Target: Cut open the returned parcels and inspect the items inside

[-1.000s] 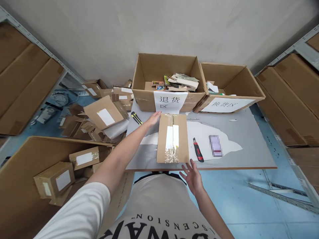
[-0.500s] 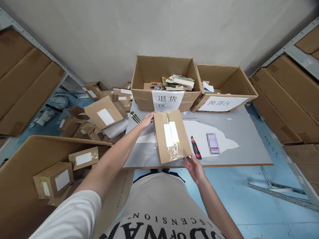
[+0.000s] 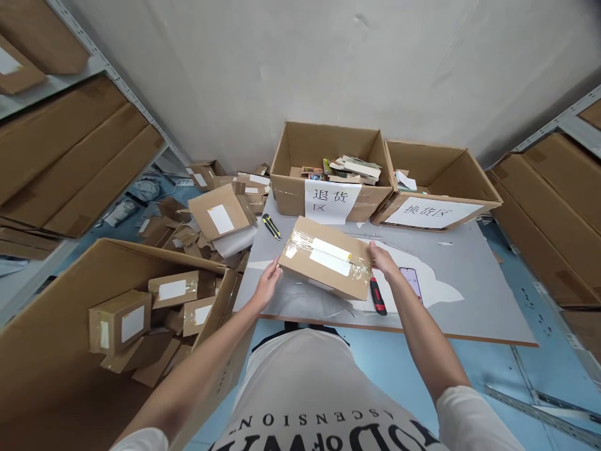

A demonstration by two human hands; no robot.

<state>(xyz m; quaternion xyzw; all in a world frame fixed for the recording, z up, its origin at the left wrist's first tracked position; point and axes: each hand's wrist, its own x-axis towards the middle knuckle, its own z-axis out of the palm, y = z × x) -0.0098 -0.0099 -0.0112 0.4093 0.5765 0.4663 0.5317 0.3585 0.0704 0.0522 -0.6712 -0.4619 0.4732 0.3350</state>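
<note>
Between my two hands is a taped cardboard box (image 3: 300,270) with a white label on top, tilted over the table's front part. My left hand (image 3: 267,285) grips its near left corner. On its right end, my right hand (image 3: 381,258) is closed around the far corner. A red and black box cutter (image 3: 377,297) lies on the table just right of the box. Close to my right forearm is a phone (image 3: 411,283), partly hidden by the arm. A yellow and black box cutter (image 3: 272,227) rests behind the box, to the left.
Two open cartons stand at the table's back: the left carton (image 3: 282,195) holds books, the right carton (image 3: 474,188) some papers. A large carton (image 3: 51,313) of parcels stands at left, with opened boxes (image 3: 220,216) piled behind it. Shelves (image 3: 563,207) flank both sides.
The box has been turned from upright to sideways. My left hand has moved down to its near left corner, and my right hand up to its right end. The view has shifted.
</note>
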